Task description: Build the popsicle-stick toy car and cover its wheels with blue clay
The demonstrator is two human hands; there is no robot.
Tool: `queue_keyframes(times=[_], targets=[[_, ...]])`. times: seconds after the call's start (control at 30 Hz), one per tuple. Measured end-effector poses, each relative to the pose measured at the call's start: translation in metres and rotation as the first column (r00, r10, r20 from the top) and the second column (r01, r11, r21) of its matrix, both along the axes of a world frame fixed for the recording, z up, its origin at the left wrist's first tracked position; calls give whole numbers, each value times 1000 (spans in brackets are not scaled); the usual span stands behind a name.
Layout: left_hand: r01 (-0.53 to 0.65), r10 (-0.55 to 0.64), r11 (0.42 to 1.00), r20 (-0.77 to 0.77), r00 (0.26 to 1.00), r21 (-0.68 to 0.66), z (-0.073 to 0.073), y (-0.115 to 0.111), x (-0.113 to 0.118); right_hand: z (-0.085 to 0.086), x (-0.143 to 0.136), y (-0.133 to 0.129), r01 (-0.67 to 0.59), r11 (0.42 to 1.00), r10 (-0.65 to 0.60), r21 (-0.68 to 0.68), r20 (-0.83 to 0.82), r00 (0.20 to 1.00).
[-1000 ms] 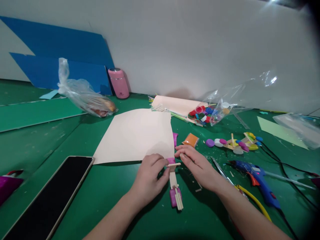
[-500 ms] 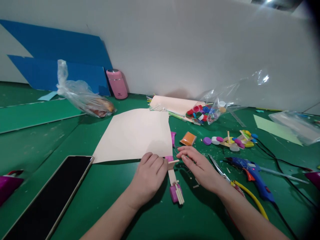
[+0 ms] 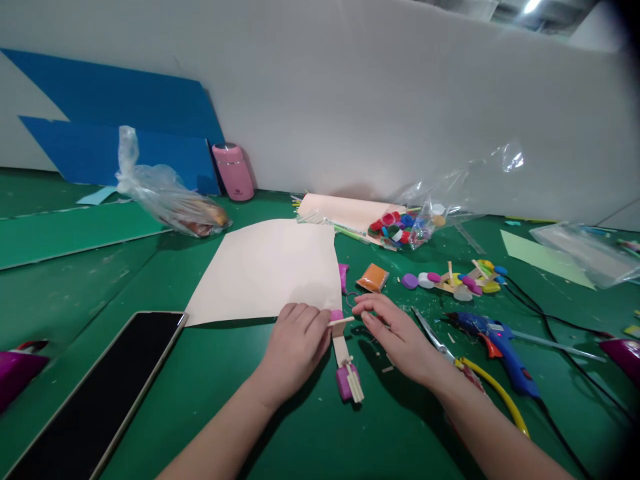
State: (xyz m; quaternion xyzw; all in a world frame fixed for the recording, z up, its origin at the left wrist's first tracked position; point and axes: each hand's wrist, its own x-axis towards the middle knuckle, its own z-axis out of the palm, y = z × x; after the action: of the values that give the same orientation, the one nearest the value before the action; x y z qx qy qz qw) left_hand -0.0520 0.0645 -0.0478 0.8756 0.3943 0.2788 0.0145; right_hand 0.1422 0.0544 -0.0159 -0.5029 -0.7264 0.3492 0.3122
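Both hands were close to the near right corner of the cream sheet (image 3: 270, 273), one to each side of a small wooden piece (image 3: 341, 348) with pink blocks. This piece lay on the green table (image 3: 210, 367), running from just beside that corner towards the person; whether its far end touched the sheet could not be told.

Over the last second the left hand (image 3: 296, 347) had rolled further over. Its thumb and forefinger had shown in a pinch at the crosspiece (image 3: 343, 321); now the knuckles covered most of that contact. The fingers were curled in nearly all the way and appeared to have hold of the crosspiece's left end, though the thumb tip was hidden. Right of the same corner, the right hand (image 3: 393, 337) had barely changed: fingers loosely bent, thumb a little apart from them, and nothing visible in its grasp.

Against the sheet, the wooden piece had kept its place, so the change looked like a firmer or adjusted grip, with the left hand steadying the part and the right hand waiting close by. More small supplies lay right of the sheet: an orange packet (image 3: 373, 278) near it, and well apart, a row of coloured pieces (image 3: 455, 280) and a blue glue gun (image 3: 500, 343), its small red light lit.
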Motion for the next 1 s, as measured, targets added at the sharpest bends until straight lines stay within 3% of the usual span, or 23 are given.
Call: queue_keyframes(times=[0.13,0.37,0.8,1.0], targets=[[-24,49,981,123,991,-193,2,0,0,-1,-1,0,7,1000,-7,7,3,1000],[59,78,903,297,952,-425,13,0,1,2,-12,2,-27,999,25,47,34,999],[156,79,846,409,909,-510,14,0,-1,8,-18,8,-164,977,124,134,267,956],[161,87,837,418,904,-523,16,0,-1,9,-11,6,-149,978,103,143,287,952]])
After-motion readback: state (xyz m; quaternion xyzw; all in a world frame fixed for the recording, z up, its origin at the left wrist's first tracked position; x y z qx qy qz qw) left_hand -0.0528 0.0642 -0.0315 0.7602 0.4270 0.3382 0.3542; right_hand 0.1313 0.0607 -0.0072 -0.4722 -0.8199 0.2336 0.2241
